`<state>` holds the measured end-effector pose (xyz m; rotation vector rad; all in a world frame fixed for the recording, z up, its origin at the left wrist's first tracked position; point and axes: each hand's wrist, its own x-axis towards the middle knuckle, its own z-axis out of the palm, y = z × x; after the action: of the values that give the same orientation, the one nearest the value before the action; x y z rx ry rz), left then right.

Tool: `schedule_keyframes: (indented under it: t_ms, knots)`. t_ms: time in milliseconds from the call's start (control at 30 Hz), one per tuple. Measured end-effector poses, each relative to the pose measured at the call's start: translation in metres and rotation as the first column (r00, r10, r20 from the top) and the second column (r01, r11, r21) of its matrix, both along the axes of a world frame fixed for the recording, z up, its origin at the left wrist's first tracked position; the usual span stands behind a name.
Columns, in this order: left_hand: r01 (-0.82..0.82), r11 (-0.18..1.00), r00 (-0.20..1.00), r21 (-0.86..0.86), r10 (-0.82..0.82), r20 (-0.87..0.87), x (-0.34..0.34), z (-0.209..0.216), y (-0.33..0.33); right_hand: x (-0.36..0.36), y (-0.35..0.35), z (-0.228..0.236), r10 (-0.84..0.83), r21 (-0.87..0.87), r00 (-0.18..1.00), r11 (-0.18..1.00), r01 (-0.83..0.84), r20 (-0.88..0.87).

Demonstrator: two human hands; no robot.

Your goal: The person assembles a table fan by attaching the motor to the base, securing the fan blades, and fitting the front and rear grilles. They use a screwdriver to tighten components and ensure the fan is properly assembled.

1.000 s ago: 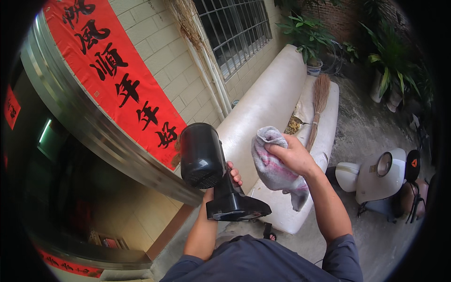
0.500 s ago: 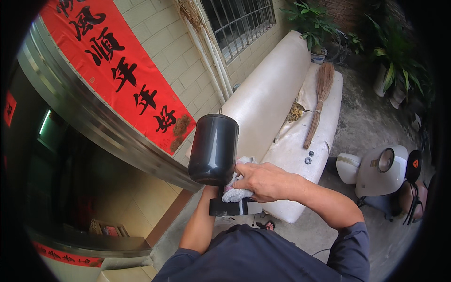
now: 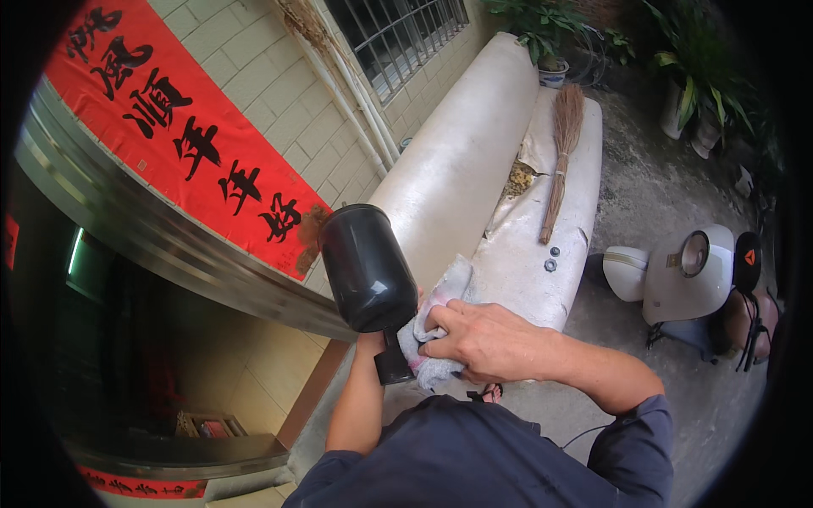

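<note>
A glossy black cylindrical housing (image 3: 367, 269), rounded at its lower end, is held up in front of my chest. It tilts to the left, and a small stud sticks out of its upper end. Below it a narrow neck leads to a short black base (image 3: 394, 367). My left hand (image 3: 370, 344) supports the housing from behind; most of its fingers are hidden. In my right hand (image 3: 487, 341) a bunched white and pinkish cloth (image 3: 434, 328) is pinched between curled fingers. The cloth lies against the right side of the neck and base.
A worn white sofa (image 3: 461, 161) with torn upholstery stands ahead, bearing a straw broom (image 3: 565, 157) and two small nut-like parts (image 3: 551, 264). To the right is a white scooter (image 3: 690, 271). A metal-framed doorway (image 3: 169, 229) and red banner (image 3: 186, 135) are on the left; potted plants (image 3: 703, 93) stand behind.
The housing has tipped over to the left, and its base has turned. My right hand has shifted slightly right and down, and more of the cloth now shows above it.
</note>
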<state>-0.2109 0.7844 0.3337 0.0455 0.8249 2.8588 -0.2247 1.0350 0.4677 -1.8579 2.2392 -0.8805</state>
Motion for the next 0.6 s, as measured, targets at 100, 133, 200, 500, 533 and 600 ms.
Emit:
schedule_keyframes:
  t_ms: [100,133,200,500,533,600]
  knots:
    - [0.213,0.972,0.974,0.100,-0.202,-0.105,-0.006,-0.018,-0.022,-0.040,0.047,-0.025,-0.279,0.153,0.960,0.950,0.272,0.026]
    - [0.317,0.922,0.931,0.222,-0.258,-0.260,-0.011,-0.025,-0.023,-0.054,0.060,-0.028,-0.287,0.021,0.918,0.956,0.293,0.275]
    - [0.412,0.878,0.879,0.246,-0.311,-0.362,-0.022,-0.023,-0.027,-0.067,0.065,-0.023,-0.362,-0.200,0.887,0.883,0.425,0.286]
    - [0.165,0.909,0.955,0.383,-0.050,-0.291,-0.004,-0.032,-0.032,-0.018,-0.100,-0.062,-0.025,-0.487,0.971,0.862,0.140,0.236]
    - [0.111,0.908,0.969,0.404,-0.009,-0.246,0.004,-0.034,-0.028,-0.016,-0.093,-0.072,-0.018,-0.435,0.969,0.892,0.127,0.247]
    - [-0.058,0.937,0.978,0.345,0.123,-0.168,0.026,-0.032,-0.029,-0.017,-0.083,-0.100,0.031,-0.315,0.961,0.947,0.059,0.275]
